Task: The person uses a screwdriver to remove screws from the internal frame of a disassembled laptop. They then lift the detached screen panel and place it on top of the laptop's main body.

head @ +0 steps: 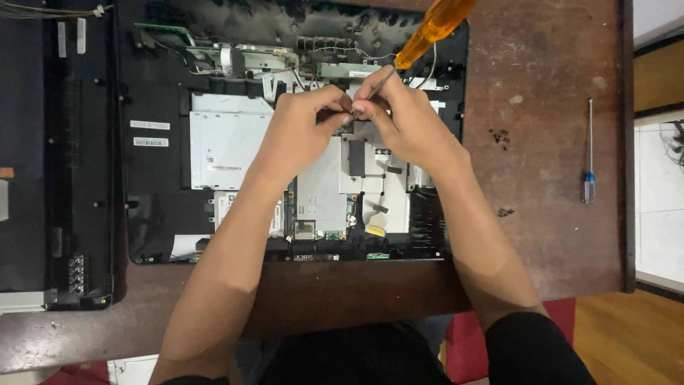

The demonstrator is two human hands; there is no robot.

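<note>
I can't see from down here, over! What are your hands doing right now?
Right hand grips orange-handled screwdriver, tip down in opened laptop. Left hand pinches beside the tip. Spare blue screwdriver and loose screws lie aside, nothing blocking.

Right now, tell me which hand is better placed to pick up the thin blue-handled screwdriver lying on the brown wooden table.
Right hand, probably. The blue-handled screwdriver lies on the table to its side, beyond the opened laptop. But it grips the orange-handled screwdriver; the left hand would cross over.
</note>
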